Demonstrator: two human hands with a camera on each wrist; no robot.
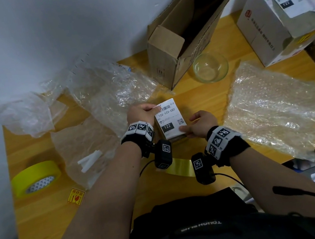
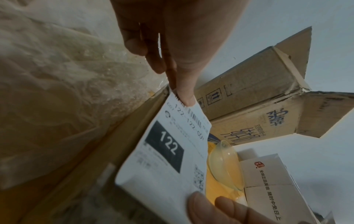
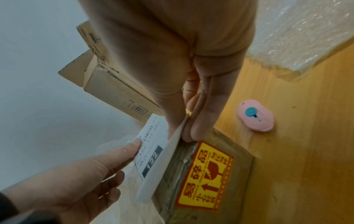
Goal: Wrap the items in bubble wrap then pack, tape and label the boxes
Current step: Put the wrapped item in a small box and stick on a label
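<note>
Label (image 1: 170, 118) pinched by both hands (image 1: 142, 112) (image 1: 201, 123) over small box (image 3: 206, 178), whose fragile sticker (image 3: 205, 175), apparently, only the right wrist shows.

The label (image 1: 170, 117) pinched between the fingertips (image 3: 199, 131) of both hands is white with black barcode stripes, a black square code and white "122" on a black block; under it the small box (image 3: 210, 181) is brown and carries a yellow sticker (image 3: 205, 178) with red characters. Beyond the fingers stands a brown open carton (image 1: 184, 36) with black marks, beside a pale clear glass bowl (image 1: 211, 67), and just right of the right fingers lies a pink cutter (image 3: 255, 117) with a teal button
</note>
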